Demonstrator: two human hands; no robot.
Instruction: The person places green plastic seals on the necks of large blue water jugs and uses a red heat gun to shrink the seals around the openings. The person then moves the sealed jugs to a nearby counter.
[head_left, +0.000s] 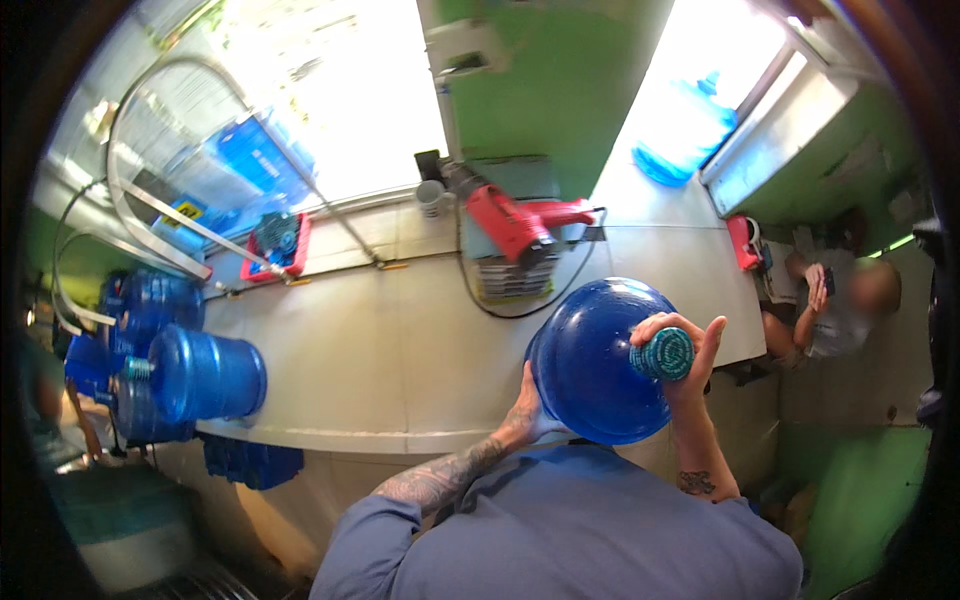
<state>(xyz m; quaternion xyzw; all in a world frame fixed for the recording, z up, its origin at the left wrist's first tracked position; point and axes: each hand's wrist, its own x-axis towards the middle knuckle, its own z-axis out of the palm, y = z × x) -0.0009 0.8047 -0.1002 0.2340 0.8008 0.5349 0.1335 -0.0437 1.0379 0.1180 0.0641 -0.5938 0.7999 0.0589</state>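
A large blue water jug (592, 360) is held close in front of my chest, its neck end facing up toward me. My right hand (701, 360) is wrapped around the neck, just under a teal cap (670, 352) that bears print. Low on the jug's near left side, my left hand (531, 409) presses against the body with the palm and fingers. The jug's underside is hidden, so I cannot tell whether it touches the pale countertop (345, 352) behind it.
A red heat gun (510, 225) with a looping black cord lies on a stack beyond the jug. Near it are a mug (431, 199) and a red basket (277, 247). Another blue jug (210, 375) lies at left; one stands by the window (682, 135). A person (832, 300) sits at right.
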